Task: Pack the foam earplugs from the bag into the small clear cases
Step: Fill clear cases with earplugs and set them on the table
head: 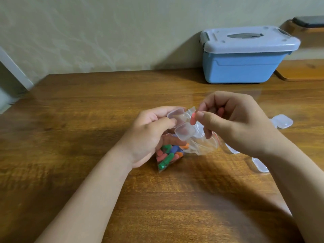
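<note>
**Red earplug poised at open case, above the bag**

Left hand [149, 135] closed on a small clear case [181, 123], lid hinged open, thumb pressing on one half. Right hand [233, 120] pinching a red earplug [192, 118] between thumb and forefinger, tip just beside the open case; something reddish tucked behind the curled fingers too, possibly a second plug, too blurred to tell.

Likely slips from here, judged from the pose alone:
- Plug dropped past the shallow tray, since case and plug both held in the air, with no support from the surface [87, 120].
- Foam springing back and pushing the lid up if not pressed fully inside.
- Case twisting out of the left-hand grip, being slick, thin and held only at its edge.
- Lid snapped shut on a protruding end, leaving the plug pinched.
- Bag [198, 144] tipped by a wrist, open mouth spilling plugs.

Look of the things: earplug short, cylindrical, rounded at the end, matt and soft-looking. Case nearly transparent, rounded square, two shallow halves. Bag clear and crumpled, lying on the surface directly under the hands, holding many earplugs [168, 153] in green, blue, orange and red, bunched at its near corner. More clear cases [282, 121] lying to the right, some partly hidden behind the right forearm. Blue lidded box [243, 67] well apart, by the wall.
</note>
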`<state>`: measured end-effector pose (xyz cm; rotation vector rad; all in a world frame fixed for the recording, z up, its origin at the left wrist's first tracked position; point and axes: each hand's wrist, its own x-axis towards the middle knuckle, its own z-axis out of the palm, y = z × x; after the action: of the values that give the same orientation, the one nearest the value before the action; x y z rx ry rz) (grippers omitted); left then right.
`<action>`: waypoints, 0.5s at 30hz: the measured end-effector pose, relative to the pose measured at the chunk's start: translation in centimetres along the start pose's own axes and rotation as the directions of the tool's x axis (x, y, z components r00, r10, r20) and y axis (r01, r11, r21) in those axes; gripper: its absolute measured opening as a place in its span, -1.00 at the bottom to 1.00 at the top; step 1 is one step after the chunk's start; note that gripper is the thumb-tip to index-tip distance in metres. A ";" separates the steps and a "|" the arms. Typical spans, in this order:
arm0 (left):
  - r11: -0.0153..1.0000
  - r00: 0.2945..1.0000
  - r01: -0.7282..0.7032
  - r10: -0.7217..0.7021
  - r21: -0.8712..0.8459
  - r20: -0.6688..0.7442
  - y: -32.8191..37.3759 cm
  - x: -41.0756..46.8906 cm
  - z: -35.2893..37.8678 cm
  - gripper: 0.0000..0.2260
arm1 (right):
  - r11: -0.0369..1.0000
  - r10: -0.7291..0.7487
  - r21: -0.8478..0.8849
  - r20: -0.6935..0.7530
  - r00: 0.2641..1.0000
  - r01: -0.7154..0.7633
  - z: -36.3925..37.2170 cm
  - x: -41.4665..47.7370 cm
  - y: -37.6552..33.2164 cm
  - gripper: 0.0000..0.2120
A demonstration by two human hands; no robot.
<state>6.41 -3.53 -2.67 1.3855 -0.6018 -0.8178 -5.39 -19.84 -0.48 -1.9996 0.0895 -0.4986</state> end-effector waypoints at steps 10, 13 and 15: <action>1.000 0.986 -0.009 0.010 -0.011 0.167 -0.1 -0.2 -0.3 -0.61 | 0.915 -0.135 -0.368 0.105 0.985 0.165 0.6 -0.4 0.4 -0.90; 0.999 0.983 -0.029 0.027 0.012 0.182 -0.1 -0.2 -0.4 -0.67 | 0.899 -0.154 -0.395 0.123 0.980 0.190 0.7 -0.2 0.6 -0.92; 0.998 0.984 -0.046 0.039 0.035 0.175 -0.2 -0.2 -0.3 -0.69 | 0.896 -0.139 -0.407 0.125 0.982 0.178 0.7 -0.2 0.6 -0.95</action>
<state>6.53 -3.18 -2.86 1.3400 -0.7843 -0.9030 -5.19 -19.46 -1.35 -2.4630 -0.0298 -0.5209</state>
